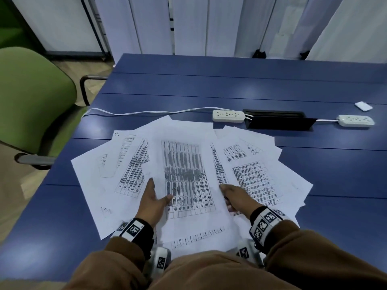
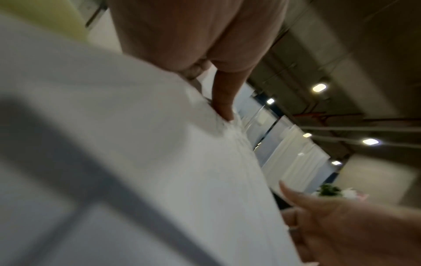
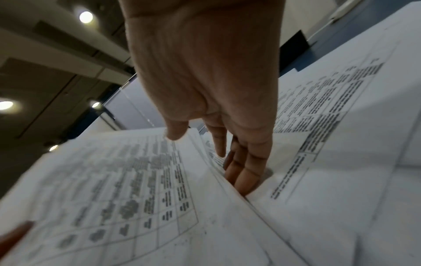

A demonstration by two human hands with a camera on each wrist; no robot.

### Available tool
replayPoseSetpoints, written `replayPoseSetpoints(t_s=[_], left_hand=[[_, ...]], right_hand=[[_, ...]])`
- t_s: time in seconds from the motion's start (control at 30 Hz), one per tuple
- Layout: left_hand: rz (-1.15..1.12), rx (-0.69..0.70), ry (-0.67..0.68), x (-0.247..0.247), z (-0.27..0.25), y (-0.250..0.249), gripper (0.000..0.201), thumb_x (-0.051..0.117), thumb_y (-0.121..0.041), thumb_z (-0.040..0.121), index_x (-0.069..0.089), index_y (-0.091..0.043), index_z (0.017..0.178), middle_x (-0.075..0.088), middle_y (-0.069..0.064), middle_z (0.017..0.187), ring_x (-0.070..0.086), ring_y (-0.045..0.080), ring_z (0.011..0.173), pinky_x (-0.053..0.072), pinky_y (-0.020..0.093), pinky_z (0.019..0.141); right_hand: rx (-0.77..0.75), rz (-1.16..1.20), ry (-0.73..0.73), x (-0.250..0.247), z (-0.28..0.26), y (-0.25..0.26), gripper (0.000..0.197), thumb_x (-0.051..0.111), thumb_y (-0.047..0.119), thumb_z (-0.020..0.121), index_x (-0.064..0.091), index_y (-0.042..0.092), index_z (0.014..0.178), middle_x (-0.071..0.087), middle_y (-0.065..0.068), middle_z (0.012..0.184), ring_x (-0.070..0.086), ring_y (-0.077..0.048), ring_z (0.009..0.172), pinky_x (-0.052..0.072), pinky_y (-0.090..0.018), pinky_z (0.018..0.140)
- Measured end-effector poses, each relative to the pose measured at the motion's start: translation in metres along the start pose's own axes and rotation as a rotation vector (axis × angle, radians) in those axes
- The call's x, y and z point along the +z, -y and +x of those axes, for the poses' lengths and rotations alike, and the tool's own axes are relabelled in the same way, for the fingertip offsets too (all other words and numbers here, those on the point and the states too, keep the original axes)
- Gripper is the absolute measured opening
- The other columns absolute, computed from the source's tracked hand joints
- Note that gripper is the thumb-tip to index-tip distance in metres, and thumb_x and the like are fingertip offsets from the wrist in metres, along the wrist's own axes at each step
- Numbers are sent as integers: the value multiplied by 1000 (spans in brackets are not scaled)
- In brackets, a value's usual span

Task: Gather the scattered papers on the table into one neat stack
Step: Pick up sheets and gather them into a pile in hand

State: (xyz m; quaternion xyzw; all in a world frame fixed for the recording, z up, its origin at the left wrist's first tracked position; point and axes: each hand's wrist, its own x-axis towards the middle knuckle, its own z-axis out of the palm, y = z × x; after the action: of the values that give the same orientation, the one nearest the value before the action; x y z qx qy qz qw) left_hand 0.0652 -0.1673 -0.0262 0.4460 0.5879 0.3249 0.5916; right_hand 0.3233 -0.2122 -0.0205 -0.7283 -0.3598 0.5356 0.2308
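Nearest the camera, two brown sleeves (image 1: pixel 117 266) w/ marker wristbands reach over the near edge of the blue table (image 1: pixel 314 174). The left hand (image 1: pixel 151 203) lies on the papers (image 1: pixel 188 170) at the left side of the central printed sheet (image 1: pixel 186 181), fingers straight, thumb spread toward the middle. The left wrist view is blurred but shows a fingertip (image 2: pixel 224 109) pressing paper down. The right hand (image 1: pixel 236 197) sits at that sheet's right edge, fingers extended; the right wrist view shows its fingertips (image 3: pixel 243 178) slid into the gap between the central sheet and the table-printed page (image 3: pixel 341 126) beside it, thumb over the top. Nothing is pinched. Prob. the two hands bracket the middle sheet so the fanned pages on either side can be swept inward.

The papers are still spread in a wide overlapping fan across the near half of the table, approx. centred on the person; no neat stack yet, so the gathering looks barely begun.

Beyond the fan: a white cord (image 1: pixel 146 111), two power strips (image 1: pixel 228 116) either side of a black cable hatch (image 1: pixel 280 121), a small white card (image 1: pixel 363 106) at far right. A green chair (image 1: pixel 31 101) stands left of the table.
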Motion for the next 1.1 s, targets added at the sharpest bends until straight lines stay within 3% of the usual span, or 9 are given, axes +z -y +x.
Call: replayPoseSetpoints(t_s=[0.07,0.2,0.27,0.37,0.47,0.6,0.9,1.0,1.1], left_hand=[[-58,79,78,6,-5,-23,91,71,-9,85,13,-22,154,17,-7,158,14,17,147,16,28,111],[-77,240,258,5,-20,-73,84,83,-23,73,39,-29,143,48,2,147,42,27,137,38,48,110],[-90,316,312,7,-25,-93,61,71,3,80,51,-22,131,66,5,126,60,27,120,51,41,96],[-91,437,307,10,-34,-119,54,63,12,81,56,-23,121,73,0,111,68,21,106,55,33,86],[-136,509,174,12,-32,-125,54,57,14,86,51,-26,122,71,-12,110,66,6,106,53,25,92],[-153,587,56,17,-29,-123,56,51,8,92,42,-31,130,66,-18,118,59,6,116,46,31,102],[-207,653,77,22,-37,-128,56,68,5,80,41,-27,118,68,-16,113,63,5,111,50,21,91],[-195,688,67,23,-42,-136,63,80,-9,75,37,-21,120,63,-9,122,59,12,118,49,32,99],[-196,749,34,22,-45,-143,84,80,-19,71,26,-15,135,48,10,138,50,23,129,41,48,108]], right_hand=[[38,228,43,-8,-1,1,34,57,57,87,52,27,102,55,4,88,54,-12,73,50,-27,62],[-44,519,122,-25,-12,20,86,79,36,70,31,25,140,59,-7,128,57,-21,113,45,-39,97],[-116,642,151,-35,-25,38,85,86,26,56,43,17,128,67,-7,117,62,-20,107,48,-40,96],[-288,714,59,-46,-38,60,59,86,15,57,58,11,109,71,-4,100,66,-16,93,57,-26,80],[-490,635,-171,-50,-53,83,31,62,-6,85,60,18,105,74,3,96,68,-13,94,56,-23,82],[-646,563,-288,-44,-72,103,32,55,-9,90,53,12,113,71,6,97,68,0,89,54,-19,86],[-872,427,-460,-28,-92,116,76,73,1,80,28,25,136,54,1,129,55,-12,122,45,-30,105],[-1049,293,-633,-28,-102,124,104,79,9,77,10,38,148,36,-6,139,41,-21,132,38,-41,112],[-1133,10,-750,-28,-108,128,87,77,15,81,25,30,149,31,-1,128,34,-1,126,28,-16,110]])
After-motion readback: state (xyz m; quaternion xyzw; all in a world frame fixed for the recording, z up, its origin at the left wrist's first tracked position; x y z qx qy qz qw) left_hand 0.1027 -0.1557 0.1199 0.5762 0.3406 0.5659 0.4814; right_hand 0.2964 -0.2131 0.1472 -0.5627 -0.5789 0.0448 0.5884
